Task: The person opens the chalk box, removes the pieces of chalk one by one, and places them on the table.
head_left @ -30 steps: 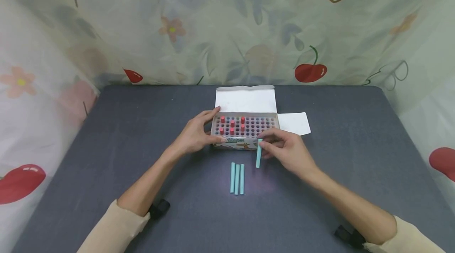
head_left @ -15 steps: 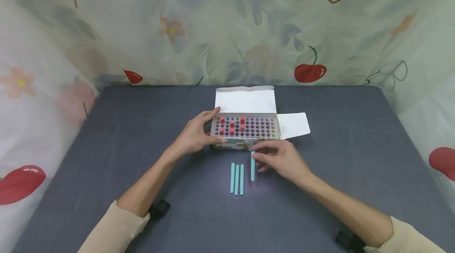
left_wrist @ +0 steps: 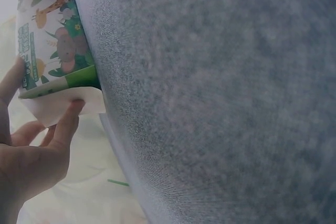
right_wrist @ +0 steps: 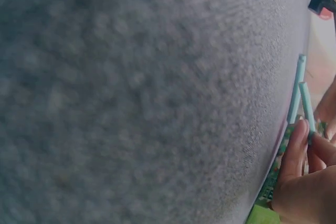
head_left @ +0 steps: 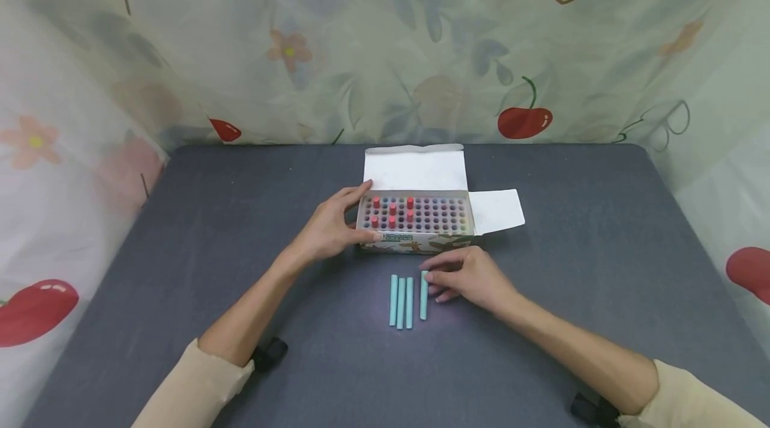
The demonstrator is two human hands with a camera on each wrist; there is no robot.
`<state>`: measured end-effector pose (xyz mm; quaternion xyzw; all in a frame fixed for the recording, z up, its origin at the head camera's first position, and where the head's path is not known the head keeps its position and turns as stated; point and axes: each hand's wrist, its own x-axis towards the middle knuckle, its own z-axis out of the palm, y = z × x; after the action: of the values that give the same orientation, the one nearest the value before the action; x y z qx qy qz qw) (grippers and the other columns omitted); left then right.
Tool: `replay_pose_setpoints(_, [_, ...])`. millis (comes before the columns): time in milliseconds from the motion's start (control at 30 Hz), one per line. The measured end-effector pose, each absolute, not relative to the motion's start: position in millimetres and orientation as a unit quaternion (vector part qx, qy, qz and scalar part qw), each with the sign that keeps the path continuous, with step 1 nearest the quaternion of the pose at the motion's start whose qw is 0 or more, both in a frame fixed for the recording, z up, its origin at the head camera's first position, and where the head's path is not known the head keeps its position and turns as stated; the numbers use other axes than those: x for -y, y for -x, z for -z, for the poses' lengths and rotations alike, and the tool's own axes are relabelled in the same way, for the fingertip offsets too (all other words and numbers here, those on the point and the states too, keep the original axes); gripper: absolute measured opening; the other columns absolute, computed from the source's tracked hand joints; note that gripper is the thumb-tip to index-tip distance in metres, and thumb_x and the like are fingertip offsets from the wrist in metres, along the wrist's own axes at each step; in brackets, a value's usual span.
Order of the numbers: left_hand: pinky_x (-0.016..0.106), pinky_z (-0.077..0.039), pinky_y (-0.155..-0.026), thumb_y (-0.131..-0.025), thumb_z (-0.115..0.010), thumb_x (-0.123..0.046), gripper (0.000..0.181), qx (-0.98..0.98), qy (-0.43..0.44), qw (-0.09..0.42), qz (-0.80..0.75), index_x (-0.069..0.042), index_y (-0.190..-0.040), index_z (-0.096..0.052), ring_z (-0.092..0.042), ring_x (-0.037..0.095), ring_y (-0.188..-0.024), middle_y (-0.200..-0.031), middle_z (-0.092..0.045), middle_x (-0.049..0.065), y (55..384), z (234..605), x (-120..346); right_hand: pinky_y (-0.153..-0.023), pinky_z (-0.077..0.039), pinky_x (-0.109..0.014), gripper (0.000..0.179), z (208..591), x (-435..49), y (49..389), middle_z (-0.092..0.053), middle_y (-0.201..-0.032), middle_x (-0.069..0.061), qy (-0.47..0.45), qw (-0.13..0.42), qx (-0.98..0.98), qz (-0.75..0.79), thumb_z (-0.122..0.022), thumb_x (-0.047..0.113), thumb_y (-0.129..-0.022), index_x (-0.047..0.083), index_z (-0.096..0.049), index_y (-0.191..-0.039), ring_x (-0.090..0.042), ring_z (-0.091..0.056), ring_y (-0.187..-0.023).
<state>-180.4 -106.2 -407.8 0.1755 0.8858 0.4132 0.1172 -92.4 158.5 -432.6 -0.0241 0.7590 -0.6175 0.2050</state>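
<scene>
The person's right hand [head_left: 472,277] pinched a slender, round, pale turquoise stick [head_left: 424,297] near its far end, thumb and forefinger closed on it, the near end pointing toward the person. This stick was just to the right of three matching turquoise sticks [head_left: 401,304], which lay side by side on the dark grey, cloth-covered counter [head_left: 289,374]; in the right wrist view it leaned at an angle to a neighbour, and whether its lower end touched the cloth could not be told. Behind the sticks sat an oblong cardboard box [head_left: 421,243] printed with green foliage and animals, a giraffe among them. The left hand [head_left: 333,227] grasped its left end, the thumb at the front corner and another finger reaching the back one. Inside, a grid of small round holes held six upright red sticks [head_left: 393,208], all in the left part. The box's white lid [head_left: 415,169] was open at the back, and a white side flap [head_left: 498,209] stuck out to the right. A pale cloth backdrop [head_left: 373,47] with cherries and flowers hung beyond the counter.
</scene>
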Motion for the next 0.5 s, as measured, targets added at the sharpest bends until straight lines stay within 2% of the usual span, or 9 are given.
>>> replay_pose_setpoints(300, [0.038, -0.053, -0.09, -0.08, -0.085, -0.018, 0.096, -0.882, -0.174, 0.121, -0.421, -0.023, -0.158, -0.029, -0.055, 0.025, -0.115, -0.151, -0.039, 0.012, 181.2, 408.9, 105.8, -0.065, -0.059, -0.039, 0.017, 443.0, -155.0, 94.5, -0.074, -0.085, -0.015, 0.034, 0.212, -0.76, 0.614, -0.073, 0.004, -0.088, -0.005, -0.071, -0.103, -0.026, -0.073, -0.075])
replay_pose_setpoints(500, [0.038, -0.053, -0.09, -0.08, -0.085, -0.018, 0.096, -0.88, -0.175, 0.122, -0.424, -0.023, -0.158, -0.029, -0.056, 0.025, -0.115, -0.151, -0.039, 0.012, 181.4, 409.0, 106.0, -0.065, -0.059, -0.038, 0.017, 446.3, -154.5, 95.1, -0.074, -0.085, -0.015, 0.037, 0.209, -0.766, 0.607, -0.073, 0.003, -0.088, -0.006, -0.072, -0.103, -0.025, -0.073, -0.073])
